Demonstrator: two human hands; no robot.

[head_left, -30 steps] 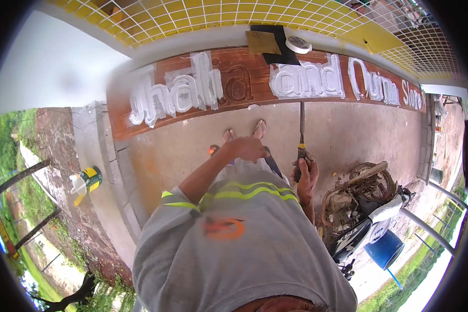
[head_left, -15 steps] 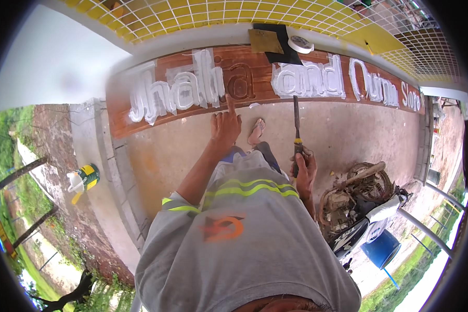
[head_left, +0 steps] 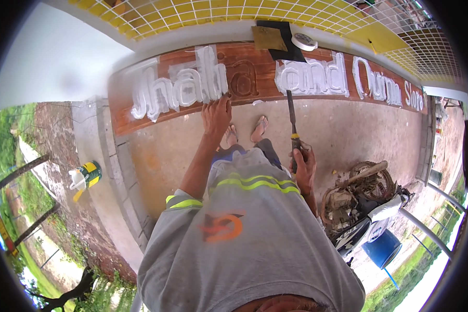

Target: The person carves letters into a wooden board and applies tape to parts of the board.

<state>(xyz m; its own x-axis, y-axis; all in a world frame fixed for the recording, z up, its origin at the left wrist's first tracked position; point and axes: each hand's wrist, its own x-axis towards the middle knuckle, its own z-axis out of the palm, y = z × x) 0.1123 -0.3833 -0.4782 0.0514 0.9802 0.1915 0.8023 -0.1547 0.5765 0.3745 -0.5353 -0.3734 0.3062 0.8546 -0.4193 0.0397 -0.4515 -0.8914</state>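
Note:
A long brown wooden sign board carries raised letters. Most letters have white covering smeared or stuck over and around them; one bare brown letter stands left of the middle. My left hand is at the board's lower edge, below the white covering just left of the bare letter. Its fingers are bent and close together, the fingertips at the covering's lower corner; whether they pinch anything is hidden. My right hand is closed around the black-and-yellow handle of a chisel, its long flat blade pointing up toward the board.
On the ledge above the board lie a tape roll, a black sheet and a brown sandpaper-like piece. White wire mesh rises behind. A motorcycle and blue drum stand right; a green-yellow container stands left.
My left index finger, stretched toward the bare letter before, is now bent with the others, and the hand has shifted slightly left. The chisel has tilted a little leftward in my right hand.

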